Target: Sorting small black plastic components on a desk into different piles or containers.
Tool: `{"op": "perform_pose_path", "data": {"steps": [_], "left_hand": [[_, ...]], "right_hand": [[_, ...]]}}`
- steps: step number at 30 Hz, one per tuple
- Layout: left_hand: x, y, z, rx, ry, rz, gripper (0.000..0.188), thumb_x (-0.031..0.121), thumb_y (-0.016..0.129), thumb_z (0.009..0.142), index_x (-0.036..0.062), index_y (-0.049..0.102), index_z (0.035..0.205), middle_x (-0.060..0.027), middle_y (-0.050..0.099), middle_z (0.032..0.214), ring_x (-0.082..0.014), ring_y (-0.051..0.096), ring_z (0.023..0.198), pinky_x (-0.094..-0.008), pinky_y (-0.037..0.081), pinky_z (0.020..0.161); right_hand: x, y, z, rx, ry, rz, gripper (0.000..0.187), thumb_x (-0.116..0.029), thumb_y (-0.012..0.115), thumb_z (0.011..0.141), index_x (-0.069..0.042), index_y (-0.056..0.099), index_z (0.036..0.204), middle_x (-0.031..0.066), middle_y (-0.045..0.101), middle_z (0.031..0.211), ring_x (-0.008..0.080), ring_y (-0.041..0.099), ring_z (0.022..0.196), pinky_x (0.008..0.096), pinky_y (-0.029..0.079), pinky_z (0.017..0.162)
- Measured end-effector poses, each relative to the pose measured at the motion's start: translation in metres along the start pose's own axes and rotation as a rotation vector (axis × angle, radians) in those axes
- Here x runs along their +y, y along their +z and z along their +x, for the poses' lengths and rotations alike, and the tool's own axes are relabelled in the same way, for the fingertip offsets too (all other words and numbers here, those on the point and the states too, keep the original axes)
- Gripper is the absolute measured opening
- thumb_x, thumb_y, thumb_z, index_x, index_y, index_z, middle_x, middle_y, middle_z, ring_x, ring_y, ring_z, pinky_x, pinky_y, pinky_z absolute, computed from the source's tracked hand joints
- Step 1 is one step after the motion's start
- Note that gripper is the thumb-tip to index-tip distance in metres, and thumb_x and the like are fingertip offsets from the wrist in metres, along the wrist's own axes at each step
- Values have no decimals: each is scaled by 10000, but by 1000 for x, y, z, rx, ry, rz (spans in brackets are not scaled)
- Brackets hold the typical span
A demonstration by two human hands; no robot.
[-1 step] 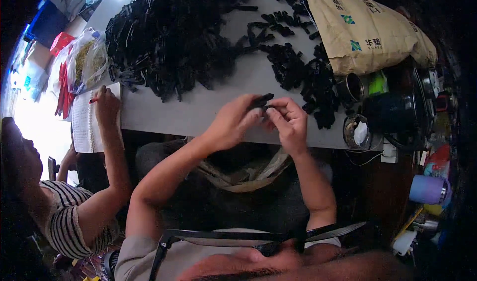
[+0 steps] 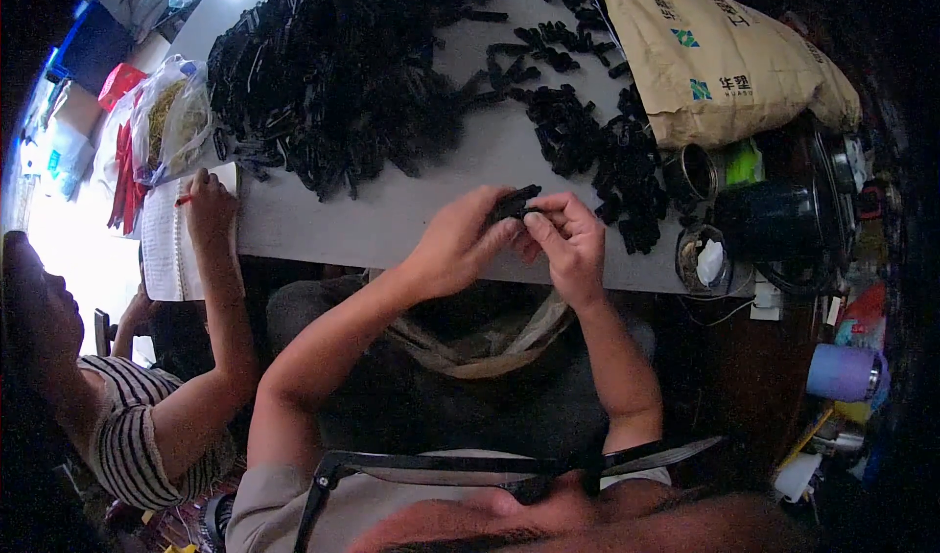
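Over the front edge of the table, my left hand [image 2: 464,237] is closed around small black strip-like pieces [image 2: 515,202], whose ends stick out past its fingers. My right hand [image 2: 568,244] meets it fingertip to fingertip, its thumb and index finger pinching at the near end of the same pieces. The fingers partly hide them, so their exact number and shape cannot be told. A big heap of similar black pieces [image 2: 328,78] lies on the table ahead and to the left. Smaller clusters of black pieces [image 2: 632,181] lie to the right, beyond my right hand.
A tan paper sack [image 2: 729,64] lies at the far right of the grey table [image 2: 392,222]. Near the right edge stand a dark cup [image 2: 691,172] and a container with white tissue [image 2: 705,261]. At left, another person's hand [image 2: 211,208] holds a red pen over a notebook [image 2: 164,254].
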State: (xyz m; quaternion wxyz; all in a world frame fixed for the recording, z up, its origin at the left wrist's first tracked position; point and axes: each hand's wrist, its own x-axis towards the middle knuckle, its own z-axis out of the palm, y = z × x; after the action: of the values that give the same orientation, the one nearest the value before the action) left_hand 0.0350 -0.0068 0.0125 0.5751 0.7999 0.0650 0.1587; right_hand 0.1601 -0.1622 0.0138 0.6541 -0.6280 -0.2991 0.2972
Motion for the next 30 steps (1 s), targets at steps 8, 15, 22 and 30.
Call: {"op": "perform_pose_path", "data": {"steps": [8,15,22,30], "left_hand": [[5,-2,-1,30,110,74,355,159,650,941,36,556,1260,-211,629,1009,-427,624,926,-441,499,774],[9,-10,-8,-2,127,91,329,160,642,940,39,560,1235,-210,635,1002,-435,629,914,-457,498,770],[17,-10,-6,-95,56,122,317,176,628,947,2,547,1200,-242,640,1026,-455,625,965,-487,498,817],[15,-18,-15,-105,105,91,299,164,616,946,17,574,1203,-233,645,1005,-438,645,916,-444,514,808]], "right_hand": [[-7,0,-7,-14,-36,16,186,-127,682,964,-10,618,1093,37,685,907,102,645,800,265,537,700],[-20,-4,-1,-156,-110,-195,363,-213,727,930,-11,609,1207,56,696,954,131,643,842,306,533,790],[-13,-13,-5,-134,-131,-274,343,-270,728,938,1,640,1130,40,688,903,116,627,805,288,520,751],[-16,-1,-13,-116,-51,-122,297,-214,755,918,7,654,1088,31,689,877,91,621,774,276,520,711]]}}
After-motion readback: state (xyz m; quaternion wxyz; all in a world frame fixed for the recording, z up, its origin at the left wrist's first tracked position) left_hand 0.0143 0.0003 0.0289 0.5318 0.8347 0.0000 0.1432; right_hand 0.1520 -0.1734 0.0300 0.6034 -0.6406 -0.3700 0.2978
